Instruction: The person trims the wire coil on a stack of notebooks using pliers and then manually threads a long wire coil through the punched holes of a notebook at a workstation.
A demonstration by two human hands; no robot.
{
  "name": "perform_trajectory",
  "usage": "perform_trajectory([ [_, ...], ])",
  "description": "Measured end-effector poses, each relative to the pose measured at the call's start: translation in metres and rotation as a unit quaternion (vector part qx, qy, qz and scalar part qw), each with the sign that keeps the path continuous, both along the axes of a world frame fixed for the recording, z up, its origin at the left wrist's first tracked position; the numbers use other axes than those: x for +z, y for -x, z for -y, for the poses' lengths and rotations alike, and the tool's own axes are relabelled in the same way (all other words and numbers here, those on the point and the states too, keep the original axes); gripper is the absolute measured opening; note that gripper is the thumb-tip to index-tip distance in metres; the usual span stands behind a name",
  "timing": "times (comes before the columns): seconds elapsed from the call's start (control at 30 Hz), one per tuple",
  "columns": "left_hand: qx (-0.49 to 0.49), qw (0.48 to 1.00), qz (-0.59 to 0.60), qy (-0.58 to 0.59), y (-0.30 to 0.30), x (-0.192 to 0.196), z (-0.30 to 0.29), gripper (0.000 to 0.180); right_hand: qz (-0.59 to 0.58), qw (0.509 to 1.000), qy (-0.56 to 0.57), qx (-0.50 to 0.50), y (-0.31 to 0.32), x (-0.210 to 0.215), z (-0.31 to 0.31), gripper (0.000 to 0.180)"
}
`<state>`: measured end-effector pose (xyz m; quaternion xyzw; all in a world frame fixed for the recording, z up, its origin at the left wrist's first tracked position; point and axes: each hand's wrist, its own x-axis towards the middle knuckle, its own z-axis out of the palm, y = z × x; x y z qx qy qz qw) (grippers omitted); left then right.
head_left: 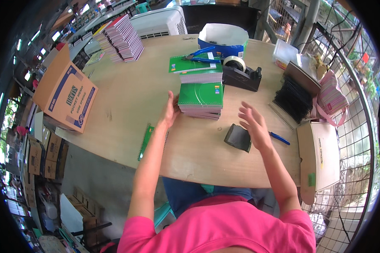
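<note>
Head view: front notebook stack (200,95) looks gathered; loose notebook (146,140) left of it seemingly remains.
Left hand (169,112) beside the stack, right hand (254,125) rightward, both open.

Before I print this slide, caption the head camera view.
Bare left hand beside a stack of rectangular green-covered notebooks, bare right hand near a dark grey block, over a pale wooden table.
</note>
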<state>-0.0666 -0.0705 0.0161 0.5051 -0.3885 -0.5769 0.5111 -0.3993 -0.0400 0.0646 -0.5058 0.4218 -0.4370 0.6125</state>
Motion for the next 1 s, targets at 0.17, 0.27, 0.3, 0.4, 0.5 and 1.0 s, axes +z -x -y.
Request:
perform_trajectory([
  [0.17, 0.057, 0.996, 0.055, 0.046, 0.014, 0.013, -0.017, 0.098, -0.018, 0.998, -0.008, -0.067, -0.054, 0.006, 0.021, 0.092],
  [0.27, 0.105, 0.988, 0.102, 0.045, 0.024, 0.010, -0.031, 0.096, -0.025, 0.997, -0.039, -0.068, -0.066, -0.008, 0.027, 0.097],
  [0.3, 0.131, 0.982, 0.126, 0.056, 0.028, 0.011, -0.036, 0.096, -0.022, 0.998, -0.034, -0.056, -0.068, -0.003, 0.023, 0.098],
  [0.4, 0.126, 0.973, 0.180, 0.075, 0.035, 0.008, -0.052, 0.098, -0.050, 0.998, -0.029, -0.032, -0.068, -0.001, 0.028, 0.098],
  [0.5, 0.153, 0.946, 0.262, 0.114, 0.040, 0.008, -0.059, 0.095, -0.092, 0.995, -0.031, -0.008, -0.074, -0.007, 0.038, 0.097],
  [1.0, 0.050, 0.976, 0.167, 0.133, 0.130, 0.012, -0.131, 0.093, 0.218, 0.941, -0.240, -0.100, -0.079, -0.018, 0.011, 0.090],
])
